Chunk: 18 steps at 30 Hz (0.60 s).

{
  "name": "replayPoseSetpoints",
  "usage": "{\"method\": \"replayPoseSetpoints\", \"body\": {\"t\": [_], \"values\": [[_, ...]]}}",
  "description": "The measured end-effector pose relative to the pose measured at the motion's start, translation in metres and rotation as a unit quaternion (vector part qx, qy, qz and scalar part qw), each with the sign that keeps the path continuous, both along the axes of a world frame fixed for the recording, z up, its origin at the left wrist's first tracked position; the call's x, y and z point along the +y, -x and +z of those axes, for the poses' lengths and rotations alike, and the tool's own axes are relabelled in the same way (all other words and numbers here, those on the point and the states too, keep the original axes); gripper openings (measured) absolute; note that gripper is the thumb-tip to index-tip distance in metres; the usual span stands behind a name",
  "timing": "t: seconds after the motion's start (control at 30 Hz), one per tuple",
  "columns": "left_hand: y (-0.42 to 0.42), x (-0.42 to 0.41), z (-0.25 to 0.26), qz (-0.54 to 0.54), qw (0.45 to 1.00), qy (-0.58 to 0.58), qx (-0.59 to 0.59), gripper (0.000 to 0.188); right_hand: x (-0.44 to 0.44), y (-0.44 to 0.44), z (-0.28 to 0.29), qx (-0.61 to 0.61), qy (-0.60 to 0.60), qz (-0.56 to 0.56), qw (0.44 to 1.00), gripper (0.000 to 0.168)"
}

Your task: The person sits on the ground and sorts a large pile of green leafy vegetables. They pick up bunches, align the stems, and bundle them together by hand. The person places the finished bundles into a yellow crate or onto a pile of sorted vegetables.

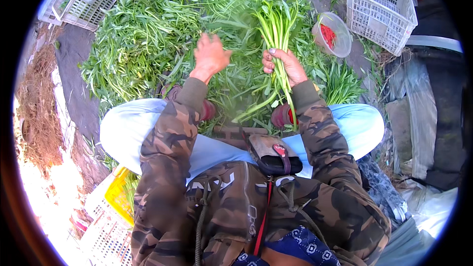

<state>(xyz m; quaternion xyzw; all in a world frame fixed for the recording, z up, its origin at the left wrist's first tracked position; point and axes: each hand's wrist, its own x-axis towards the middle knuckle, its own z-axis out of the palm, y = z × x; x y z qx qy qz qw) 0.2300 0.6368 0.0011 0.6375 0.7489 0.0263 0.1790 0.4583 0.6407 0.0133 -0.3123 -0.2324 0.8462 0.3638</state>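
Observation:
My right hand [284, 64] grips a bunch of long-stemmed leafy greens [277, 31], its thumb across the pale green stems. A few cut ends hang below the fist, some trailing off toward the left. My left hand [210, 55], slightly blurred, hovers with fingers apart over the right edge of a large heap of loose greens [140, 40]; nothing shows in it. More loose leaves [236, 70] cover the ground between my hands and around my shoes. Beside my right knee lies a neat bundle of greens [342, 83].
A clear plastic tub [342, 37] holding red ties [327, 36] stands beyond my right hand. White plastic crates stand at far right [380, 20] and far left [92, 2]. A yellow crate [120, 192] is at my left side. A pouch [275, 155] rests on my lap.

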Motion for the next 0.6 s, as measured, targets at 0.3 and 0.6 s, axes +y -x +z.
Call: {"method": "replayPoseSetpoints", "body": {"t": [0.3,0.6], "values": [[-0.049,-0.015,-0.019,0.127,0.637,0.253,-0.717,0.042,-0.011,0.022,-0.033,-0.175,-0.102,0.125,0.971,0.023],[-0.062,-0.029,-0.058,0.248,0.606,0.126,-0.745,0.039,-0.015,0.030,-0.021,-0.549,-0.331,0.239,0.729,0.079]]}}
